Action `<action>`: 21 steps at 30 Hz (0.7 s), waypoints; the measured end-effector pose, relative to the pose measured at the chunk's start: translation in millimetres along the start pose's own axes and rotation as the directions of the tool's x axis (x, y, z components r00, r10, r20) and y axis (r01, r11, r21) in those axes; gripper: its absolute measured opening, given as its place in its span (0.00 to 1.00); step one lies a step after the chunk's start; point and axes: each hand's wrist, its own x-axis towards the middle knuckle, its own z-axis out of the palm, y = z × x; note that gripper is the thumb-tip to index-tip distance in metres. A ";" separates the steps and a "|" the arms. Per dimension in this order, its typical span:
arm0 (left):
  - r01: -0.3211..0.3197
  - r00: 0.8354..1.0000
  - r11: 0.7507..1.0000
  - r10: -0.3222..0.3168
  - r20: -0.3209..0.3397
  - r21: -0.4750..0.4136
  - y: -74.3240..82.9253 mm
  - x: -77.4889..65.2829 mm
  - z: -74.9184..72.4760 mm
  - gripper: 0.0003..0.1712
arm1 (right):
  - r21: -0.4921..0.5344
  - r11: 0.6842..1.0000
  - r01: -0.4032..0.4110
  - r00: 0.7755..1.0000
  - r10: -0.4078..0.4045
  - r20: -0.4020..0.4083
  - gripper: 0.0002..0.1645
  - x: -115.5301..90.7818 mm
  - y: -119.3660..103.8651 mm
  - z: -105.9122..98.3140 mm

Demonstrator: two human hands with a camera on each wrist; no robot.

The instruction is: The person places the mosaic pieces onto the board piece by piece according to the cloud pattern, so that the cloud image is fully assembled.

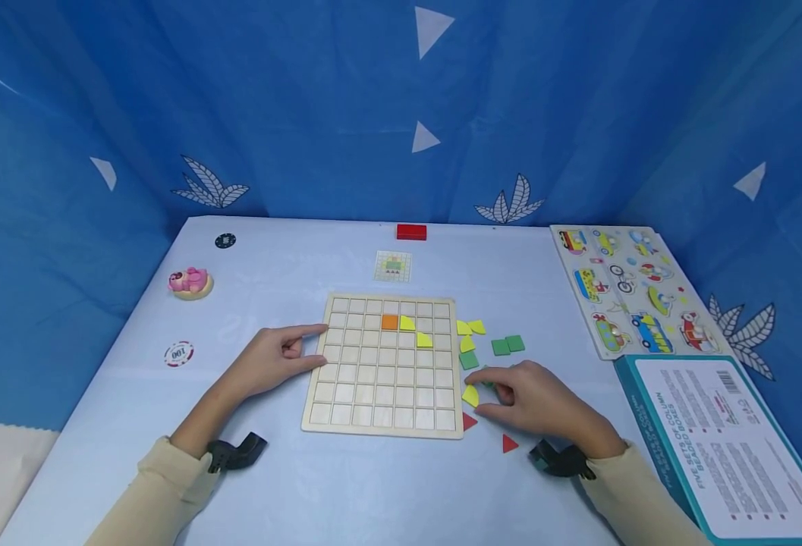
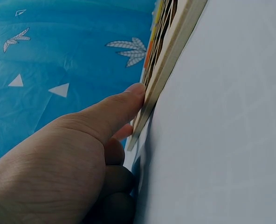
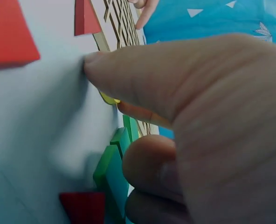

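Pinching a yellow piece (image 1: 470, 396), the right hand (image 1: 536, 400) was just right of the board (image 1: 366, 374); the left hand (image 1: 267, 362), thumb and forefinger extended, touched its left edge.

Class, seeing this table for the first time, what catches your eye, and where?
Boldest, perhaps, is the blue curtain behind the table. Then the eye drops to the pale board mid-table, where an orange square stands out near the far edge. The left hand touches the board's left edge; to its right, the right hand pinches a yellow piece.
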 end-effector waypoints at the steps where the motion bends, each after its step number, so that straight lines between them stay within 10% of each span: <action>1: -0.003 1.000 1.000 0.003 -0.001 0.000 -0.2 0.1 0.1 0.32 | -0.007 1.000 -0.003 1.000 0.003 -0.004 0.26 -0.1 0.2 0.5; 21: 0.003 1.000 1.000 -0.003 -0.010 0.003 0.3 -1.0 1.1 0.32 | -0.043 0.999 0.015 0.990 -0.021 -0.142 0.22 5.1 -2.6 -4.4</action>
